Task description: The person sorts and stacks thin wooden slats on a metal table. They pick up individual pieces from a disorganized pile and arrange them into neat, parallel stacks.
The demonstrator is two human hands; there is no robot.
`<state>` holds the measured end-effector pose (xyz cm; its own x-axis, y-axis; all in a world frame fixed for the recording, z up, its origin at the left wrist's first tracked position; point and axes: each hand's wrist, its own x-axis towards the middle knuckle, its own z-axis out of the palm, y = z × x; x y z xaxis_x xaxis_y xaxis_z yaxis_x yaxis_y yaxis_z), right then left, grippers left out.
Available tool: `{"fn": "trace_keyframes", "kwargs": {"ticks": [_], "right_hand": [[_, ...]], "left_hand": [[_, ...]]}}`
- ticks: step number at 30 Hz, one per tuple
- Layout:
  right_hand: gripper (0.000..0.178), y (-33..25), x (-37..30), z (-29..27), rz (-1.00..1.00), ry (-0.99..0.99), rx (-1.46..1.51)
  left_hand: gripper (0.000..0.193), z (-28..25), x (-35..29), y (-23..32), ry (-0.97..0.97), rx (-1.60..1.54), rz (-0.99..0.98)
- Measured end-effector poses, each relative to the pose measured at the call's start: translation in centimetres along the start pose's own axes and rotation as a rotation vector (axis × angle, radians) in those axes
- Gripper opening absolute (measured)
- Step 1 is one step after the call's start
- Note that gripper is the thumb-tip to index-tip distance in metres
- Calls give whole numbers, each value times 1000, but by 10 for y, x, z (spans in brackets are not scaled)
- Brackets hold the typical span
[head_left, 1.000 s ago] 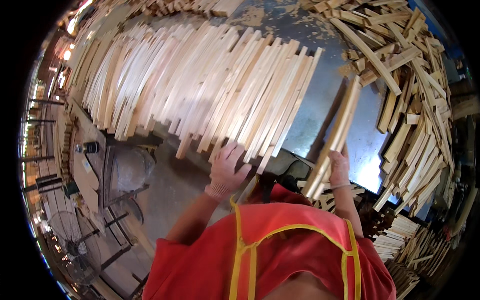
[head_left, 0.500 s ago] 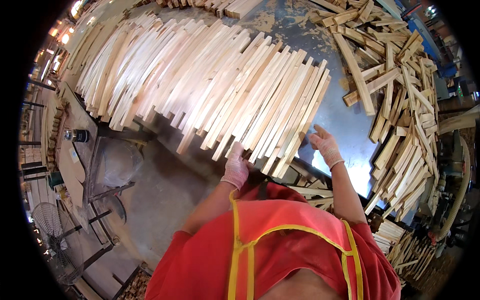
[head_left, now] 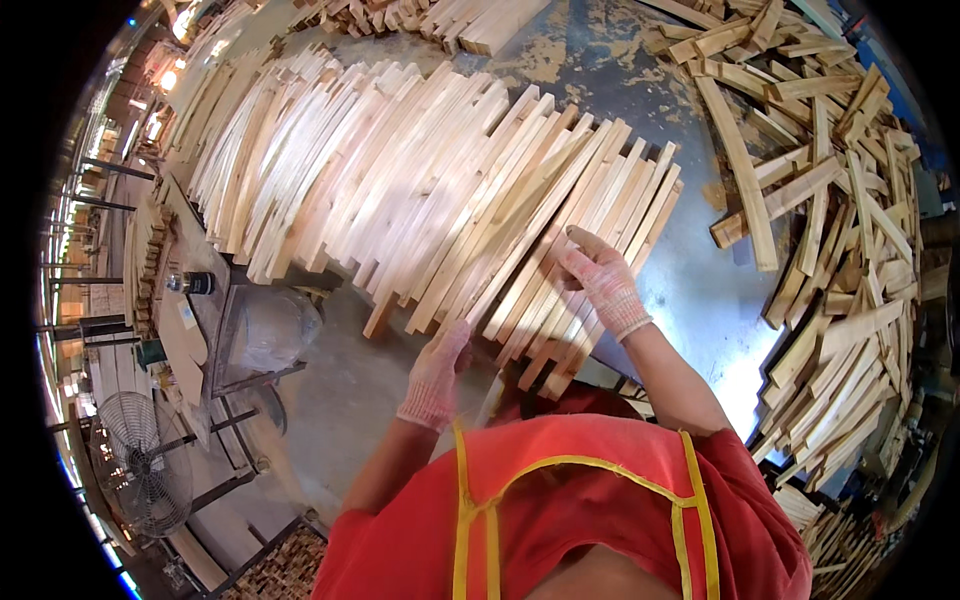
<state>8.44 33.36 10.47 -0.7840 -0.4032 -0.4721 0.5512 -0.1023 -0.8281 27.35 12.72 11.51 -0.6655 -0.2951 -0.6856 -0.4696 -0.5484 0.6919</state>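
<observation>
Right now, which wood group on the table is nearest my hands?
The row of pale strips, laid side by side; your right hand is over its right end. The jumbled pile lies farther right, another stack farther back.

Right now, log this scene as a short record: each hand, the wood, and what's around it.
Left hand: gloved, at near ends of the wooden strips; grip unclear
Right hand: gloved, over the row's right part; contact unclear
Strip layout: side by side, ends uneven
Right side: jumbled wood pile
Left side: caged fan, dark jar
Clothing: red, yellow-trimmed apron
</observation>
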Motion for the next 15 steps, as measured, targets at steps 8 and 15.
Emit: {"fn": "trace_keyframes", "kwargs": {"ticks": [8, 15], "right_hand": [[48, 10, 17, 14, 272, -298, 533], [41, -147, 2, -134, -392, 139, 174]], "left_hand": [[55, 3, -19, 18, -215, 167, 20], [66, -47, -17, -83, -89, 246, -345]]}}
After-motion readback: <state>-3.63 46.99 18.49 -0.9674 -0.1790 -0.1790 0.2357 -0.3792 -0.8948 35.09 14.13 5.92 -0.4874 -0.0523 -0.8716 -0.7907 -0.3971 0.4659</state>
